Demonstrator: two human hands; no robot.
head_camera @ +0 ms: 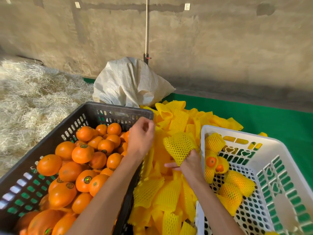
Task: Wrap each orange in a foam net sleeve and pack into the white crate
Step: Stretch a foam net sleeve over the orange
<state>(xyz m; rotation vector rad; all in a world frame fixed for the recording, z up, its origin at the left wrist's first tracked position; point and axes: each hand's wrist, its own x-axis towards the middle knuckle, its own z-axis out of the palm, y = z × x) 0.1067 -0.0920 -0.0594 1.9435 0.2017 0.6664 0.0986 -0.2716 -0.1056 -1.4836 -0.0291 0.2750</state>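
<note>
Green matting [264,116] covers the floor under the work area, with a bare concrete wall [220,48] rising behind it. Taking the white crate [286,168] as the landmark: it sits at the right, tilted toward the viewer, and holds several oranges already in yellow sleeves [237,187] on its perforated bottom, two of them showing orange skin through the open ends. Just left of the white crate, touching its wall, lies a loose heap of flat yellow foam net sleeves [171,197] spread over the matting. Beyond that heap, further left of the white crate, stands a black crate [111,112] piled with unwrapped oranges [81,167], many bearing small round stickers. Behind the heap, away from the white crate, a slumped white woven sack [130,82] rests near the wall, and a thin pole [147,28] stands upright behind it. Far to the left of the white crate, pale straw-like fibre [33,99] covers the ground.

The right hand [189,164] is just beside the white crate's left wall, pinching one foam net sleeve [179,146] by its lower end so it stands above the heap. The left hand [140,136] hovers over the black crate's right edge, fingers loosely curled and holding nothing visible.
</note>
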